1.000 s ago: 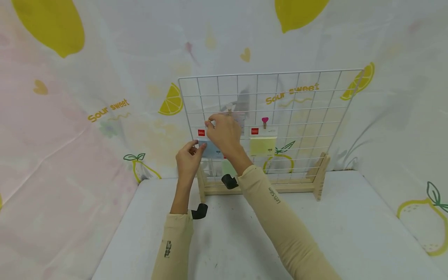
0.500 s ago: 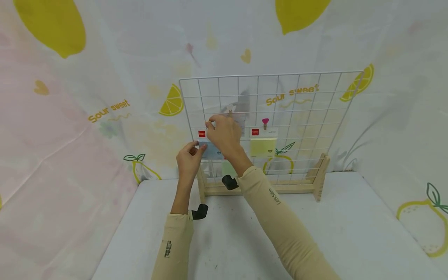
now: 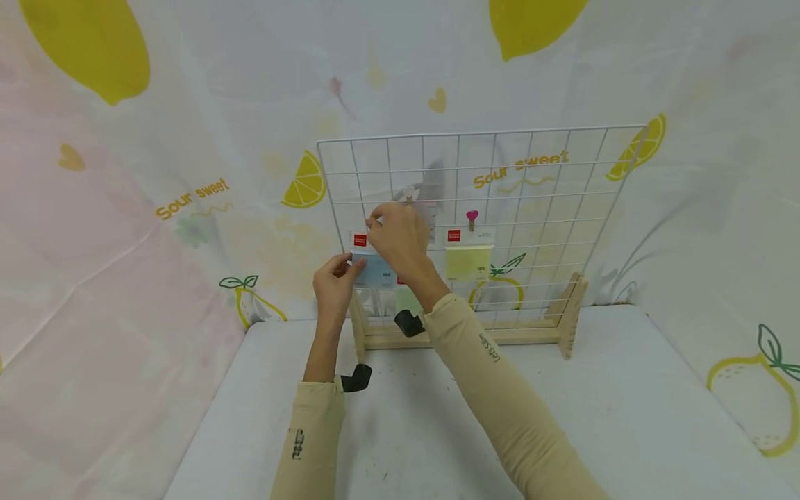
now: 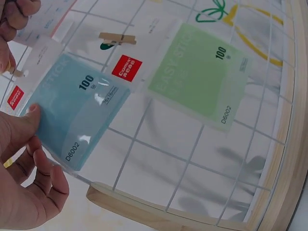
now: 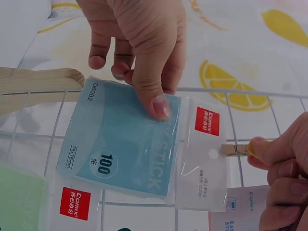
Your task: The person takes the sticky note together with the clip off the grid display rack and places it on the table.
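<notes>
My left hand (image 3: pixel 334 288) pinches the left edge of a blue sticky-note pack (image 4: pixel 82 115), thumb on its front. The pack lies against a white wire grid (image 3: pixel 494 132), its clear header with a red label toward the top. My right hand (image 3: pixel 403 239) pinches a small wooden clothespin (image 5: pixel 235 150) at the header's upper edge; the right wrist view shows its tip meeting the header. Whether it clamps a grid wire there cannot be told. Below and right, a green sticky-note pack (image 4: pixel 204 77) hangs from another wooden clothespin (image 4: pixel 117 39).
A yellow sticky-note pack (image 3: pixel 467 262) hangs to the right under a pink heart clothespin (image 3: pixel 472 217). Another pack, pale pink and white (image 5: pixel 240 207), hangs behind my right hand. Wooden feet (image 3: pixel 569 316) hold the grid upright on a white table (image 3: pixel 500 417).
The blue pack has shifted very slightly down and left in the head view. Both hands keep nearly the same place and grip.
</notes>
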Available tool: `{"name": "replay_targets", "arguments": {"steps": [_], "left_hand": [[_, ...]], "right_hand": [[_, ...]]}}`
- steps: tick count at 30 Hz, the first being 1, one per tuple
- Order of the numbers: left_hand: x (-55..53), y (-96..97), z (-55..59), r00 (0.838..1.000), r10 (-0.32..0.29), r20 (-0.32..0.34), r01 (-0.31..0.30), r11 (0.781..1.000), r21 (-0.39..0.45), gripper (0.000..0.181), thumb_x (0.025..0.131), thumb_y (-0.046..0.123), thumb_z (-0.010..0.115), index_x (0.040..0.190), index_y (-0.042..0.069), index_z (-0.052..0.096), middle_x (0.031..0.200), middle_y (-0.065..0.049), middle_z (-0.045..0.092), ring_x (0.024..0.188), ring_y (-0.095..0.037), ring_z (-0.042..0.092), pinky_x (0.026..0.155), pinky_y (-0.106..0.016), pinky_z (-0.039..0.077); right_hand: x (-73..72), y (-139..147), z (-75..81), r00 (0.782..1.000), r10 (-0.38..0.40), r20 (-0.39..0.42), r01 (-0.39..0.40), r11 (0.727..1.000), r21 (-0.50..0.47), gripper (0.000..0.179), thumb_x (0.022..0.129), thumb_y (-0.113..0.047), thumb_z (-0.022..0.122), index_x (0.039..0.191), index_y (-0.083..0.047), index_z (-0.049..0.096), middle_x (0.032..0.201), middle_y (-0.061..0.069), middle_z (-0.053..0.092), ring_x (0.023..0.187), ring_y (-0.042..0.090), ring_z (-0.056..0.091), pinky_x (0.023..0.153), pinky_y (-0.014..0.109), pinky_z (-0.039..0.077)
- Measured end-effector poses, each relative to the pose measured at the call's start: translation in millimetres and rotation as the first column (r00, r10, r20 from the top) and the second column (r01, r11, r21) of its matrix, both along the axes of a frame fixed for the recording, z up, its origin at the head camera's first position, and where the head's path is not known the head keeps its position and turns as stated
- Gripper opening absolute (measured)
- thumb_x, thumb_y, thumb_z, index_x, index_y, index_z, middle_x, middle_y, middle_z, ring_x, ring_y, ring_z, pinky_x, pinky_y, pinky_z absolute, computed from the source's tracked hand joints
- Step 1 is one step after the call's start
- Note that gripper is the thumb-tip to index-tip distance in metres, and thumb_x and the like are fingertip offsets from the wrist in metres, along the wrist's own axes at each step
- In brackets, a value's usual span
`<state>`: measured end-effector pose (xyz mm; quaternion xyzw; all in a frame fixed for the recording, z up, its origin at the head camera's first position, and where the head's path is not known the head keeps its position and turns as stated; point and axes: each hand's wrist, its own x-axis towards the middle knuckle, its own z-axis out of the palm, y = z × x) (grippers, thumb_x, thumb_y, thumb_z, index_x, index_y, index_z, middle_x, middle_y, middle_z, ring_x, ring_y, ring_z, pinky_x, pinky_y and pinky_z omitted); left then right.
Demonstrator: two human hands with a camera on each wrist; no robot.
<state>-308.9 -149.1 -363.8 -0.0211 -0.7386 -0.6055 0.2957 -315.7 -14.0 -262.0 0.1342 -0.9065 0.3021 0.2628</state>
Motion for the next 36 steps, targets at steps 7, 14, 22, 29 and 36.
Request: {"name": "replay_targets", "arguments": {"steps": [7, 14, 22, 29, 36], "left_hand": [[2.3, -0.2, 2.2, 0.998, -0.030, 0.059, 0.024, 0.994, 0.104, 0.030, 0.085, 0.007, 0.078, 0.109, -0.009, 0.070, 0.084, -0.009, 0.061, 0.069, -0.007, 0.049, 0.058, -0.014, 0.042], [4.6, 0.1, 3.6, 0.998, -0.036, 0.056, 0.028, 0.992, 0.125, 0.030, 0.084, 0.007, 0.079, 0.109, -0.009, 0.071, 0.086, -0.012, 0.061, 0.069, -0.008, 0.047, 0.056, -0.014, 0.040], [8.0, 0.3, 5.1, 0.998, -0.041, 0.052, 0.033, 0.990, 0.141, 0.027, 0.084, 0.007, 0.079, 0.105, -0.009, 0.071, 0.077, 0.002, 0.057, 0.066, -0.007, 0.046, 0.052, -0.016, 0.038], [9.8, -4.1, 4.2, 0.998, -0.047, 0.049, 0.040, 0.989, 0.140, 0.024, 0.085, 0.008, 0.078, 0.103, -0.007, 0.072, 0.079, 0.002, 0.059, 0.072, -0.009, 0.051, 0.060, -0.017, 0.042], [14.4, -5.9, 5.0, 0.998, -0.040, 0.053, 0.032, 0.991, 0.130, 0.024, 0.085, 0.007, 0.077, 0.104, -0.007, 0.072, 0.079, 0.001, 0.057, 0.072, -0.009, 0.050, 0.061, -0.018, 0.041]], "right_hand": [[-0.3, 2, -0.1, 0.998, 0.029, -0.051, -0.030, 0.999, -0.025, 0.013, 0.093, -0.021, 0.067, 0.093, -0.016, 0.080, 0.081, 0.000, 0.072, 0.052, 0.015, 0.046, 0.045, 0.025, 0.031], [-5.5, 4, -5.9, 0.985, 0.071, -0.159, -0.070, 0.997, 0.011, 0.014, 0.093, -0.019, 0.066, 0.091, -0.016, 0.079, 0.076, 0.000, 0.072, 0.048, 0.014, 0.040, 0.045, 0.024, 0.027], [-5.7, 8, -4.3, 0.962, 0.101, -0.254, -0.117, 0.992, -0.047, 0.014, 0.093, -0.015, 0.066, 0.091, -0.010, 0.079, 0.073, 0.003, 0.071, 0.049, 0.014, 0.038, 0.046, 0.024, 0.026], [-2.1, 14, -1.6, 0.964, 0.112, -0.243, -0.130, 0.990, -0.059, 0.014, 0.094, -0.016, 0.066, 0.094, -0.011, 0.079, 0.075, 0.004, 0.072, 0.050, 0.015, 0.045, 0.046, 0.024, 0.030], [2.6, 23, 0.8, 0.962, 0.134, -0.236, -0.158, 0.984, -0.085, 0.014, 0.094, -0.017, 0.066, 0.094, -0.011, 0.079, 0.081, 0.004, 0.073, 0.050, 0.015, 0.046, 0.046, 0.024, 0.032]]}}
